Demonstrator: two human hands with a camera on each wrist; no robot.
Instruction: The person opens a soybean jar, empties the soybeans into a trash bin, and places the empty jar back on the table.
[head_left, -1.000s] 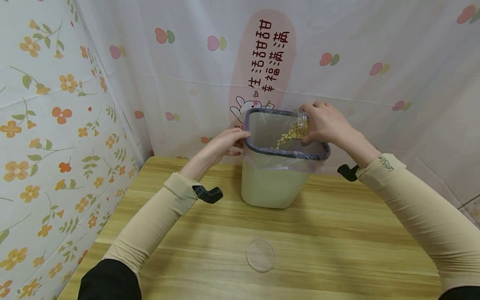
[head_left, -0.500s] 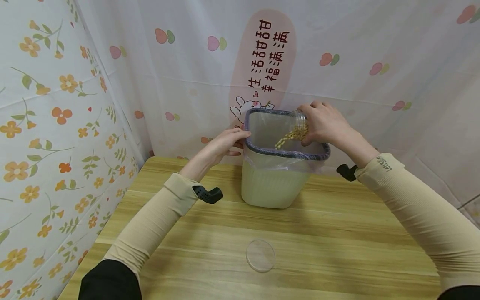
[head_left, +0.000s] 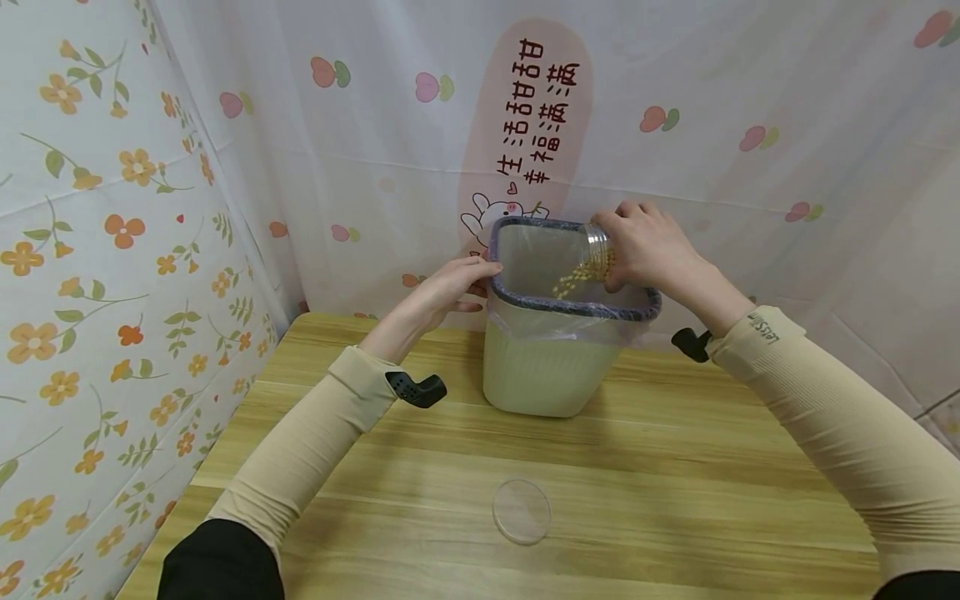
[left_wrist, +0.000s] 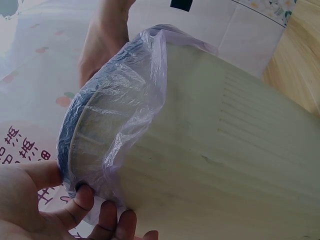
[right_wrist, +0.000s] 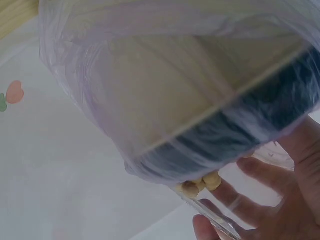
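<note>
A pale green trash bin (head_left: 551, 375) stands tilted toward the right on the table, with a thin purple plastic liner (left_wrist: 135, 120) folded over its dark rim (head_left: 577, 307). My left hand (head_left: 448, 290) grips that rim at its left side, thumb on top and fingers curled against the outside. Over the bin's right part, my right hand (head_left: 651, 246) holds a clear jar (head_left: 597, 239) on its side, mouth toward the left. Yellow beans (head_left: 576, 277) spill from the jar down into the bin. Some beans (right_wrist: 202, 184) show against the jar wall in the right wrist view.
A clear round lid (head_left: 522, 512) lies flat on the wooden table (head_left: 420, 500) in front of the bin. Printed curtains (head_left: 375, 150) hang right behind the bin and along the left side.
Beans keep pouring, and fewer show inside the jar. My right hand has shifted slightly left with the jar. The left hand, bin and lid have stayed put.
</note>
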